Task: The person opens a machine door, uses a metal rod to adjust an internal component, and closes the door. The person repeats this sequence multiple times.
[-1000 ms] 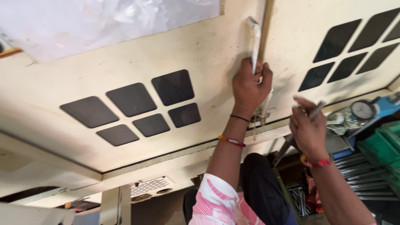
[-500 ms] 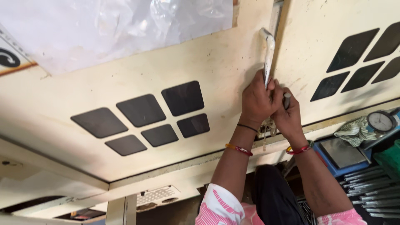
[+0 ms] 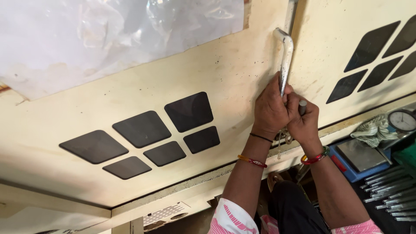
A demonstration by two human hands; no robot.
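Left hand (image 3: pixel 271 110) clenched round bent metal door handle (image 3: pixel 284 56) at 1 o'clock on cream cabinet door (image 3: pixel 143 86), steadying it; right hand (image 3: pixel 305 121) grasps dark tool shank (image 3: pixel 302 107) alongside.

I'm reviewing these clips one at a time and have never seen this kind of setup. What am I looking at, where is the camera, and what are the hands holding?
The camera sits on a person's head and looks down at their own two bare hands, so the view is tilted. In front is a cream cabinet door with dark diamond-shaped panels and a plastic sheet taped on top. The left hand grips the metal door handle. The right hand is pressed against it and holds a small grey rod-like tool; what its tip touches is hidden. At right, a blue tray, a cloth, a round dial gauge and metal rods lie on a bench.
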